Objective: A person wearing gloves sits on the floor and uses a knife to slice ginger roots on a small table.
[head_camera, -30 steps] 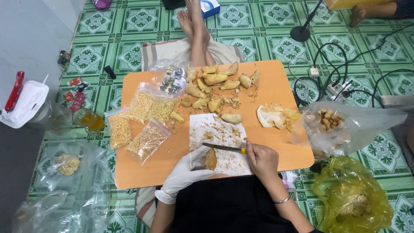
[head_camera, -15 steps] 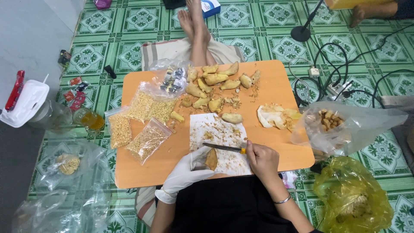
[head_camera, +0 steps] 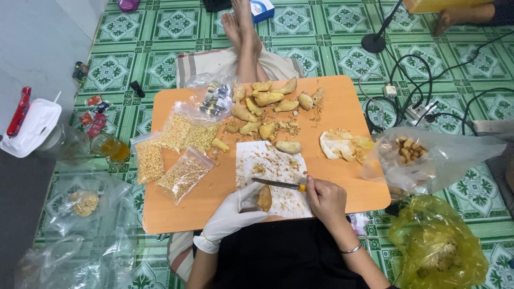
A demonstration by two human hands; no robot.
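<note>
My left hand [head_camera: 234, 214], in a white glove, holds a tan piece of ginger root [head_camera: 264, 198] on a white paper sheet [head_camera: 273, 163] at the near edge of the orange low table [head_camera: 342, 112]. My bare right hand [head_camera: 325, 199] grips a small knife [head_camera: 279, 184] with a yellow handle, its blade lying across the top of the ginger piece. Peel scraps are scattered over the paper. A pile of unpeeled ginger roots [head_camera: 267, 109] lies at the far middle of the table.
Several clear bags of chopped yellow bits [head_camera: 179, 147] lie on the table's left. A heap of peelings [head_camera: 342, 144] sits right of the paper, beside a clear bag [head_camera: 428, 155]. A yellow bag [head_camera: 439, 246], cables [head_camera: 428, 75], my bare feet [head_camera: 241, 27] and a glass [head_camera: 110, 147] surround the table.
</note>
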